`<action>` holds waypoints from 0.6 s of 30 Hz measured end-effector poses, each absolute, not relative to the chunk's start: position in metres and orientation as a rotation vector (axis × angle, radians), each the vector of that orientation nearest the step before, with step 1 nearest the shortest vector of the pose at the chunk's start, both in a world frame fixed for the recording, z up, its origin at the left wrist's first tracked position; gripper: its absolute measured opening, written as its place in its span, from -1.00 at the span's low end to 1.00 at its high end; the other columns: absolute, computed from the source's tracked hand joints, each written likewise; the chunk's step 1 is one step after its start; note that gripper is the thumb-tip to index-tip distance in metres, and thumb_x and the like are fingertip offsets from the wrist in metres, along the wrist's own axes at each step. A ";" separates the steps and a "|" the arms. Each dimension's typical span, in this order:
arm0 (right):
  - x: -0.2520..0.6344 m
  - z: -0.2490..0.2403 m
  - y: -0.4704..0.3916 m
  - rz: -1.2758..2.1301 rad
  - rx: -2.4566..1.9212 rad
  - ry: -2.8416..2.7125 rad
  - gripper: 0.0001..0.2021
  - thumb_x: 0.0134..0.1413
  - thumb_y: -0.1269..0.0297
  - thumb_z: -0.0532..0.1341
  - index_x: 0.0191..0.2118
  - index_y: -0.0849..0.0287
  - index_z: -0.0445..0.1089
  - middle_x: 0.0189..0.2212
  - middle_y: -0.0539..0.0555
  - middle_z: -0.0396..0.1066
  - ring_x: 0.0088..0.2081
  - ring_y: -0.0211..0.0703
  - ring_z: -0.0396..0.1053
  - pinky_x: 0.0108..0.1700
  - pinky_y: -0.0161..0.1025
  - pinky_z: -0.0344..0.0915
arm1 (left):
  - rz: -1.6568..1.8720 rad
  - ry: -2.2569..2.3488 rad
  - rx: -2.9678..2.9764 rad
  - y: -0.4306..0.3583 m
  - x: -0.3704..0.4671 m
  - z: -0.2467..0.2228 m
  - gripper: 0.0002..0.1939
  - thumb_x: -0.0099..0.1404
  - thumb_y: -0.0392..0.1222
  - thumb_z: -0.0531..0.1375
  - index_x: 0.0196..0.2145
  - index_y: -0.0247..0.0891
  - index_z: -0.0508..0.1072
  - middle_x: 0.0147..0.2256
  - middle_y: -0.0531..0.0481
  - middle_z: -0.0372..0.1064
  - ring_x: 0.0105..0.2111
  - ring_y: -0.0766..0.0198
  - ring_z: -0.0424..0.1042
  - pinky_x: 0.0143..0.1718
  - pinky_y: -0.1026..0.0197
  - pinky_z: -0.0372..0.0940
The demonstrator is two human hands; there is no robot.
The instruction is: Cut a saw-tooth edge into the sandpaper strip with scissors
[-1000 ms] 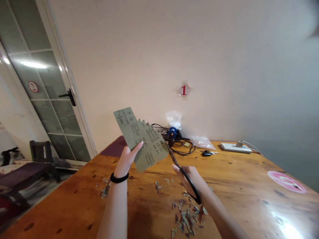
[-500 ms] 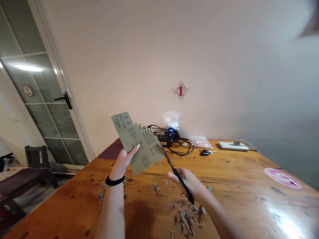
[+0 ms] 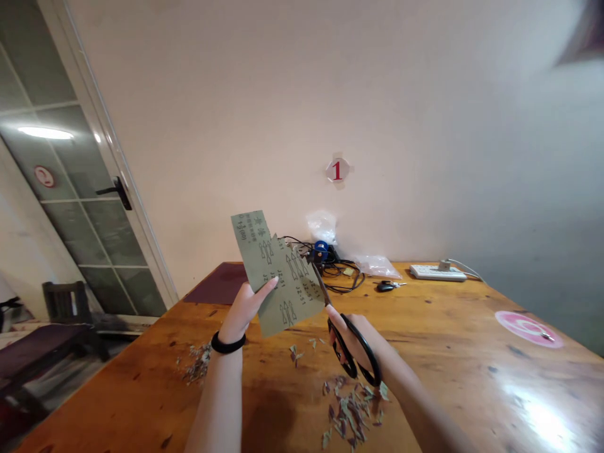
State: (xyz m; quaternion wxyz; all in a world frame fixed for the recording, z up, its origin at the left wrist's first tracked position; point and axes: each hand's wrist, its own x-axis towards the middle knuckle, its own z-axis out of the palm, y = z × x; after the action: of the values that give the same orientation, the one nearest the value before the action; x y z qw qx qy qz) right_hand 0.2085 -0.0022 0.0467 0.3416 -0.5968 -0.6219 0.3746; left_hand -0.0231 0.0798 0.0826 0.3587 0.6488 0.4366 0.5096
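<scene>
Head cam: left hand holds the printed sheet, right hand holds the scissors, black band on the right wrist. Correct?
One slip: the black band is on the left wrist, as the head view shows. The left hand does hold the printed sheet, and the right hand the scissors.

**Domestic Room or Small Workroom**

A varnished wooden table (image 3: 448,358) stands against a pale wall (image 3: 425,126) in a room that could be a home or a small workroom. A glass-paned door (image 3: 87,170) and dark wooden chair (image 3: 66,291) look domestic, as do the keys (image 3: 385,286); a red "1" sign (image 3: 337,170) and power strip (image 3: 427,273) hint at a workplace.
</scene>
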 end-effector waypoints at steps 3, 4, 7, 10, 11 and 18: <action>0.209 0.048 -0.004 0.914 -1.577 -1.606 -0.28 0.18 -0.44 -0.18 -0.63 0.09 0.19 -0.75 0.00 0.20 -0.70 -0.20 0.23 -0.60 -0.31 0.17 | 1.318 1.121 1.676 0.078 -0.021 0.084 -0.50 0.19 0.15 0.31 -0.04 -0.25 0.57 0.06 -0.14 0.54 0.09 -0.08 0.49 0.14 -0.08 0.37; 0.208 0.048 -0.004 0.887 -1.582 -1.606 -0.29 0.18 -0.44 -0.16 -0.63 0.09 0.18 -0.75 0.00 0.20 -0.70 -0.20 0.23 -0.60 -0.30 0.16 | 1.322 1.122 1.673 0.078 -0.021 0.084 -0.49 0.19 0.15 0.31 -0.03 -0.25 0.56 0.06 -0.14 0.54 0.09 -0.08 0.49 0.14 -0.07 0.37; 0.208 0.048 -0.002 0.803 -1.602 -1.607 -0.33 0.17 -0.43 -0.14 -0.64 0.06 0.11 -0.72 0.01 0.18 -0.68 -0.20 0.22 -0.60 -0.29 0.11 | 1.344 1.129 1.666 0.077 -0.021 0.084 -0.46 0.19 0.16 0.30 0.00 -0.26 0.54 0.08 -0.16 0.52 0.11 -0.06 0.47 0.15 -0.05 0.36; 0.208 0.051 -0.002 0.732 -1.618 -1.623 -0.33 0.13 -0.46 -0.14 -0.66 0.04 0.05 -0.72 0.00 0.13 -0.67 -0.21 0.16 -0.58 -0.27 0.05 | 1.366 1.136 1.663 0.078 -0.022 0.083 -0.45 0.19 0.17 0.29 0.00 -0.26 0.54 0.08 -0.15 0.52 0.12 -0.06 0.47 0.17 -0.05 0.34; 0.209 0.053 -0.002 0.711 -1.622 -1.633 -0.32 0.10 -0.48 -0.14 -0.67 0.04 0.03 -0.72 -0.01 0.09 -0.65 -0.21 0.12 -0.57 -0.26 0.03 | 1.370 1.139 1.663 0.078 -0.022 0.083 -0.45 0.19 0.17 0.30 0.00 -0.26 0.55 0.08 -0.15 0.53 0.12 -0.07 0.47 0.17 -0.06 0.34; 0.212 0.059 -0.002 0.665 -1.610 -1.659 -0.30 0.03 -0.55 -0.15 -0.64 0.04 -0.13 -0.65 -0.11 -0.19 -0.57 -0.26 -0.17 -0.53 -0.24 -0.10 | 1.374 1.164 1.658 0.076 -0.018 0.085 -0.48 0.20 0.16 0.29 -0.02 -0.25 0.56 0.09 -0.14 0.52 0.14 -0.07 0.44 0.18 -0.04 0.32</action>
State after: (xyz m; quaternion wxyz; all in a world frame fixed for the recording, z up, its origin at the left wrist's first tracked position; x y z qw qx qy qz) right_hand 0.2119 -0.0025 0.0594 0.3600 -0.6245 -0.6434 0.2578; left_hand -0.0184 0.0757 0.0850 0.3401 0.6370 0.4471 0.5279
